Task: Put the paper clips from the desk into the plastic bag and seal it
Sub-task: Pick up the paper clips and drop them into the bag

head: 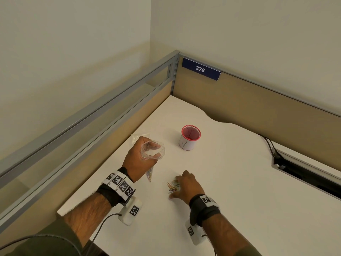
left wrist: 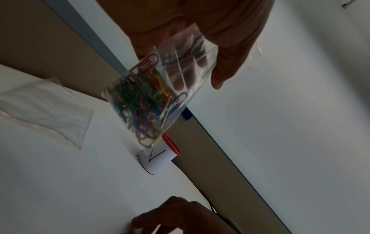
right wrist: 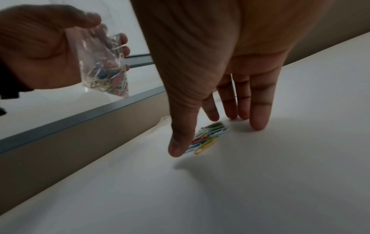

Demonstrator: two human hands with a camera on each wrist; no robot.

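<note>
two hands: both over the white desk (head: 230, 182), head view.
left hand (head: 137, 159): raised off the desk at about 10 o'clock from the loose pile, fingers and thumb curled round the top of the plastic bag (head: 152, 153), mouth held open.
plastic bag: clear, hangs down from the grip; left wrist view shows a tangle of coloured clips in its lower half (left wrist: 140, 107).
right hand (head: 186, 185): palm down over the loose paper clips (head: 172, 187), fingers straight and spread, fingertips (right wrist: 258, 125) touching the desk, thumb at the near edge of the pile. nothing gripped.
paper clips: small mixed-colour pile flat on the desk between thumb and fingers, yellow one (right wrist: 206, 144) at the near side.
cup (head: 190, 137): white with a red mesh rim, upright, about 12 o'clock from the pile, well apart from both hands.
second bag (left wrist: 44, 109): flat clear plastic on the desk near the partition, at 9 o'clock of the held bag in the left wrist view.
partition (head: 258, 108): tan panels, blue tag "376" (head: 201, 68) at the corner.
cable slot (head: 304, 172): at 3 o'clock on the desk.
</note>
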